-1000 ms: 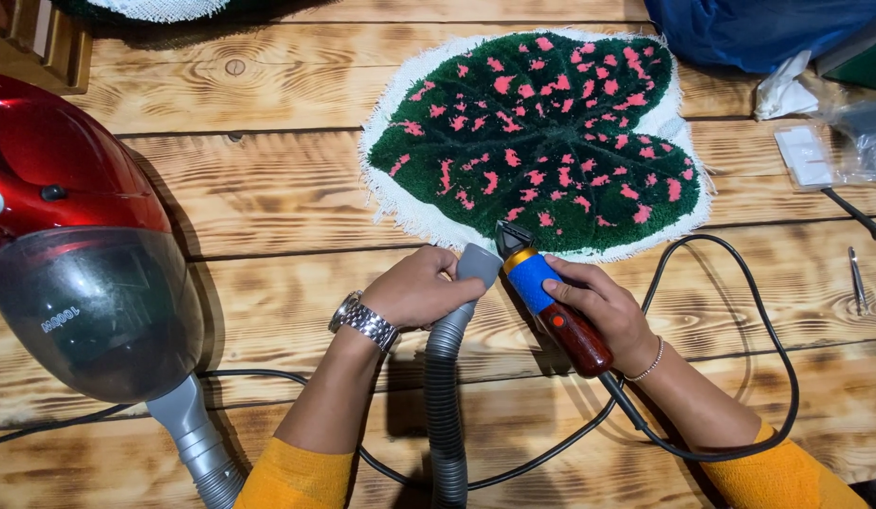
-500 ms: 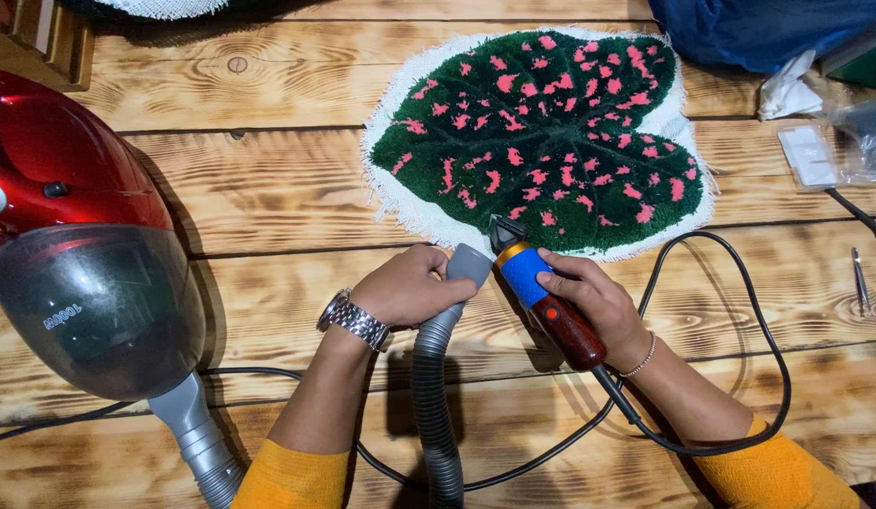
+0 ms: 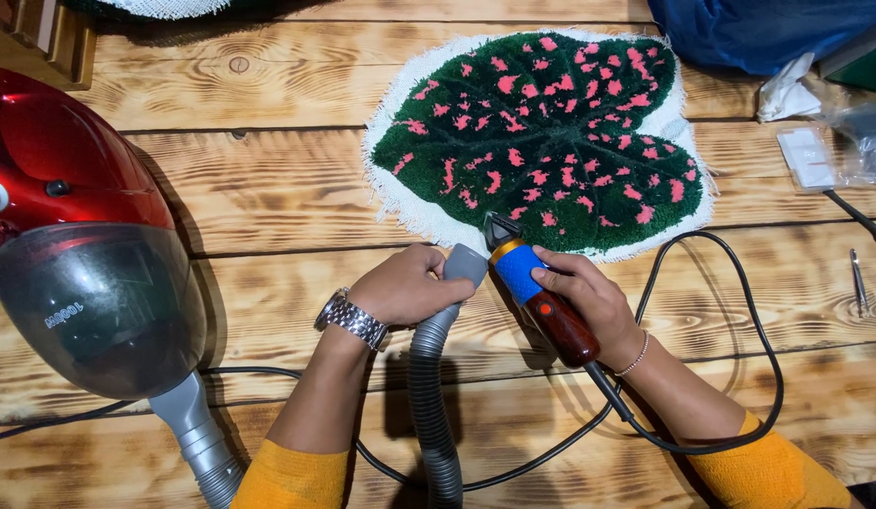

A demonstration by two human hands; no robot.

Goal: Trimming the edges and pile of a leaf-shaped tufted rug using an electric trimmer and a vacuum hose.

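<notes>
A leaf-shaped tufted rug (image 3: 551,141), dark green with pink spots and a white fringe, lies on the wooden table (image 3: 249,198). My left hand (image 3: 400,286), with a metal watch on the wrist, grips the end of a grey ribbed vacuum hose (image 3: 429,396), its nozzle close to the rug's near edge. My right hand (image 3: 589,297) holds a corded electric trimmer (image 3: 537,297) with a blue band and dark red handle. The trimmer's head touches the rug's near edge.
A red canister vacuum (image 3: 75,254) with a smoky dust bin stands at the left. The trimmer's black cord (image 3: 740,311) loops at the right. Blue fabric (image 3: 759,28), plastic bags, a white adapter (image 3: 808,155) and small tweezers (image 3: 858,278) lie at the right edge.
Both hands, with hose and trimmer, have shifted slightly left along the rug's near edge. The hose has straightened a little.
</notes>
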